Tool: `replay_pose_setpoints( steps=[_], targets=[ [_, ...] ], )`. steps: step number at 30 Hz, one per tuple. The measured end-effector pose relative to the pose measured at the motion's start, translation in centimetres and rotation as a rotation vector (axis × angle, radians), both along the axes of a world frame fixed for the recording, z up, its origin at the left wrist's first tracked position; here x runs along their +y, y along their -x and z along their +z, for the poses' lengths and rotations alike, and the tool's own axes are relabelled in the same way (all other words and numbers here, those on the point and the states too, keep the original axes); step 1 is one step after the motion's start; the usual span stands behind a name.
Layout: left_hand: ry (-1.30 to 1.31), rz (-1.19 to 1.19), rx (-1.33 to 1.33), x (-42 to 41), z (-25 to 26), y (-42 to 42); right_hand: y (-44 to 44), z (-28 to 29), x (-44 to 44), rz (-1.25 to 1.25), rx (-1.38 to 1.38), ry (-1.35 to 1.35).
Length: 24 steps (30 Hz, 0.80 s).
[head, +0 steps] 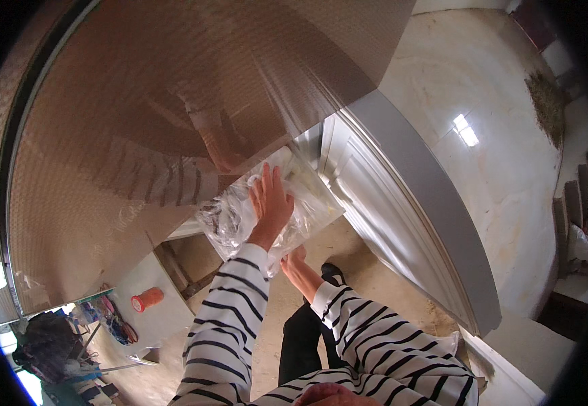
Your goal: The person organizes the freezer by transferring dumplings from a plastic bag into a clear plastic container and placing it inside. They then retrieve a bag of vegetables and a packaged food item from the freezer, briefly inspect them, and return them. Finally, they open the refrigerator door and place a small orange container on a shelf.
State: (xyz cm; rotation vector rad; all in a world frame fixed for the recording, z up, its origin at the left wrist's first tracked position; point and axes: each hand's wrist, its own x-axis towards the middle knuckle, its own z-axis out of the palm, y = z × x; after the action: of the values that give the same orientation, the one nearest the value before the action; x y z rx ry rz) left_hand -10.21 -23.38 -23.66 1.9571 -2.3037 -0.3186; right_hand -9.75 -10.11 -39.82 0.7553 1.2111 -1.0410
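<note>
A flat, clear plastic-wrapped bundle (314,195) lies before me at the edge of a glossy brown tabletop (121,218). Crumpled film bunches on its left side. My left hand (273,203) rests on top of the bundle, fingers extended and slightly apart, pointing away from me. At the bundle's near edge is my right hand (295,260), its fingers partly hidden by the plastic. Whether it grips the edge or only supports it cannot be seen. What is inside the wrapping is unclear through the glare.
White panelled furniture with a curved grey top (425,167) stands close on my right. To the left, an orange spool (147,299) and coiled cords (116,322) lie on a pale board (157,289). My shoe (333,274) is on the tan floor below.
</note>
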Motion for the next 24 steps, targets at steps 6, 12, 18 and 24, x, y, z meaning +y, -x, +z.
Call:
replay_pose_setpoints(
  steps=[6,12,18,24],
  targets=[
    [-0.04,0.0,-0.032,-0.8,0.5,1.7,-0.2,-0.8,1.0,-0.093,0.01,0.089],
    [0.071,-0.036,-0.048,-1.1,-1.2,0.0,0.3,3.1,1.3,-0.163,-0.034,0.244],
    [0.005,-0.003,0.008,-0.7,0.1,2.3,1.1,2.6,1.1,-0.157,-0.015,0.206],
    [-0.046,0.057,-0.016,-1.5,-0.6,2.1,0.1,2.8,0.7,-0.144,-0.021,0.183]
  ],
)
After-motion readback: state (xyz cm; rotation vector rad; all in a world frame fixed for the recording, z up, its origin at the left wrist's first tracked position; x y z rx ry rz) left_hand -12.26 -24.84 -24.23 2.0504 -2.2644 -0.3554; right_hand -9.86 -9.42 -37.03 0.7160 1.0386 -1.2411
